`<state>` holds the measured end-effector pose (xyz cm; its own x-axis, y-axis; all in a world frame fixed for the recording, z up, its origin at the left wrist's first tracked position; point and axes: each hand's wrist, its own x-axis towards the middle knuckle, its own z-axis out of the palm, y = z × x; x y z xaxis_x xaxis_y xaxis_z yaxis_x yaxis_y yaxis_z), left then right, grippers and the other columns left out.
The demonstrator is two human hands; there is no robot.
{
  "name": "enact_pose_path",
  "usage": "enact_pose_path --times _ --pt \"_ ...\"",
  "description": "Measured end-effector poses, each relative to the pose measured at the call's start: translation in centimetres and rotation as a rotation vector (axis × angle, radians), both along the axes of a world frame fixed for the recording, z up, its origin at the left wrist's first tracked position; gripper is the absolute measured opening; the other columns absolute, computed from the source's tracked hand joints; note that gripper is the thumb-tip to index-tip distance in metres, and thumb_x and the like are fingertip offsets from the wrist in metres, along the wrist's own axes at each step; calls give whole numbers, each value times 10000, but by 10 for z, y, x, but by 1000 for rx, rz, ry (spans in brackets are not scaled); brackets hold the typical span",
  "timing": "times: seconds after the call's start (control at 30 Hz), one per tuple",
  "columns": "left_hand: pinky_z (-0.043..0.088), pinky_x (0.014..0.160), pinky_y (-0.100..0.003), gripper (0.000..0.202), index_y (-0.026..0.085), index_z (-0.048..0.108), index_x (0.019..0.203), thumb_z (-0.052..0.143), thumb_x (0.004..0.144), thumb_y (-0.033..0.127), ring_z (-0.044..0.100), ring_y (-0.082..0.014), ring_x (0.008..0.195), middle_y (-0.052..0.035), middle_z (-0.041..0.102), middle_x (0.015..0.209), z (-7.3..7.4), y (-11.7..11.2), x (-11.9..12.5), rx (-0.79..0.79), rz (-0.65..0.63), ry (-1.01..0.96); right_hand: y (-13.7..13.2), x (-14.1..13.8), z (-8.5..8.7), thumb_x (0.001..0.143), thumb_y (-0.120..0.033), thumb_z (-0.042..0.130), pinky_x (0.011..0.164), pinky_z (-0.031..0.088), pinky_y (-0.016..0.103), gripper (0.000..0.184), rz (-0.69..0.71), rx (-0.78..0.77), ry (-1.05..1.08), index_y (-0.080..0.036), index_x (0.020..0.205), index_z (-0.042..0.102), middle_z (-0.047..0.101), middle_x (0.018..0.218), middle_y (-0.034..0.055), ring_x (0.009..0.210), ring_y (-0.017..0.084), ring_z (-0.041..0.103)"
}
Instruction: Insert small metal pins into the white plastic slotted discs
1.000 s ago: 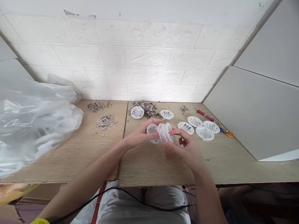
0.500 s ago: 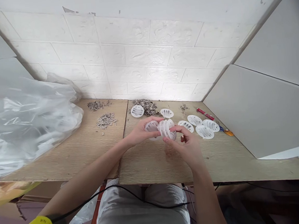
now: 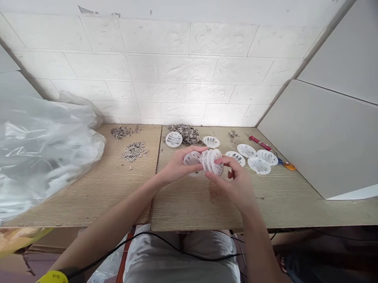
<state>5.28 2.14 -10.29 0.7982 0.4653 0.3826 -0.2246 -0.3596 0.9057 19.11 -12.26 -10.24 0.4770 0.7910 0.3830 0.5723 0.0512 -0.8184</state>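
Note:
Just above the table, my left hand (image 3: 179, 165) and my right hand (image 3: 238, 182) grip white ribbed round plastic discs (image 3: 212, 162) between them. The held discs are tilted on edge and overlap like a small stack; I cannot tell how many there are. My left thumb and fingers close on the left side. My right thumb and forefinger pinch the right side. Another slotted disc (image 3: 192, 158) shows between my left thumb and fingers; whether it is held or lies on the table is unclear. Just right of my right fingers lies a white slotted disc (image 3: 235, 158).
Several more slotted discs (image 3: 259, 164) lie to the right, near a red tool (image 3: 260, 143) and an orange-and-blue handled tool (image 3: 288, 166). Small metal parts (image 3: 185, 134) are heaped by the wall, with another pile (image 3: 135, 151) at left. A large plastic bag (image 3: 39, 153) covers the left side.
The hands and the held discs stay almost in place, with only a slight turn of the discs. A dark-clothed leg or foot has come into view at lower right.

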Motion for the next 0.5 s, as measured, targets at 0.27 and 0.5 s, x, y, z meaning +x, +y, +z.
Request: enact_pose_path --times 0.27,0.5 --pt "443 1001 -385 490 166 642 1220 742 760 305 583 -265 1175 -136 627 1276 1 -1 0 -18 6 -5 2 -1 0 789 -446 682 761 421 348 299 56 -13 -16 -226 966 580 626 1047 40 885 204 548" --pt "441 999 -396 490 165 636 1227 734 769 310 584 -267 1171 -140 622 1287 0 -4 1 -26 14 3 7 -4 -6 758 -461 719 690 407 318 354 59 0 6 -222 935 528 586 945 21 809 184 517"
